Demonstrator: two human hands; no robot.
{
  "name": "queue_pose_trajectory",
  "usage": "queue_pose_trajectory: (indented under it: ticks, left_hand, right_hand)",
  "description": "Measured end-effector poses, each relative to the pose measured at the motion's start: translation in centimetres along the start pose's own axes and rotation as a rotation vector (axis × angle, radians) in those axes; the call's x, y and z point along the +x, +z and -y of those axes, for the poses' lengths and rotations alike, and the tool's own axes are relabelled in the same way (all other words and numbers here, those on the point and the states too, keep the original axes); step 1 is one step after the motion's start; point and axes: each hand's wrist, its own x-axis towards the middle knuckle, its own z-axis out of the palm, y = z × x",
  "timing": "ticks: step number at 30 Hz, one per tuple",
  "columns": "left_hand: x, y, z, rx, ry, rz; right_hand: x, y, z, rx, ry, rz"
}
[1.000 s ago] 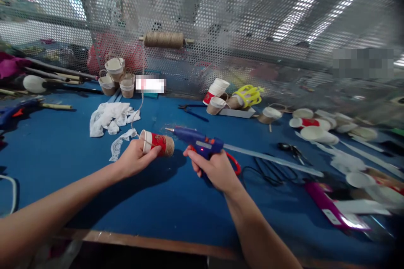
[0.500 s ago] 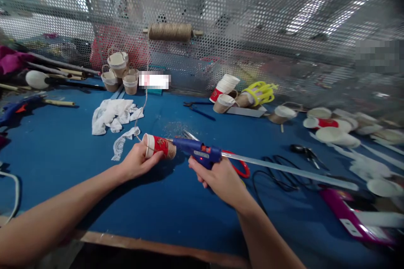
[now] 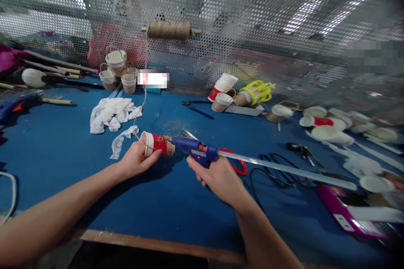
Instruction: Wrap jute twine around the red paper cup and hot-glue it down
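Right hand [image 3: 221,178] wrapped firmly round the grip of a blue hot glue gun [image 3: 186,146], long clear glue stick [image 3: 284,169] jutting from its rear! Left hand [image 3: 139,160] clasps a red-and-white paper cup [image 3: 158,142], tipped sideways above the blue tabletop [image 3: 189,218], its far end twine-wrapped. The nozzle is right at that end; whether it touches, one cannot tell. Red-handled scissors [image 3: 242,168] lie behind the gun, a lace strip [image 3: 117,145] beyond the cup. Farther, pliers [image 3: 198,110]; farthest, a twine spool [image 3: 168,30] before the perforated metal screen [image 3: 246,12].
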Motion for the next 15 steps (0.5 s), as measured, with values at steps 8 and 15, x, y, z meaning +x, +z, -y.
queue_pose_trajectory:
  ticks: [8, 15]
  left_hand:
    - [-0.08, -0.01, 0.60, 0.158, 0.117, 0.027]
    - [-0.09, -0.06, 0.39, 0.182, 0.120, 0.024]
  right_hand:
    - [-0.25, -0.03, 0.00, -0.013, -0.015, 0.006]
    - [-0.37, -0.19, 0.14, -0.058, -0.036, 0.005]
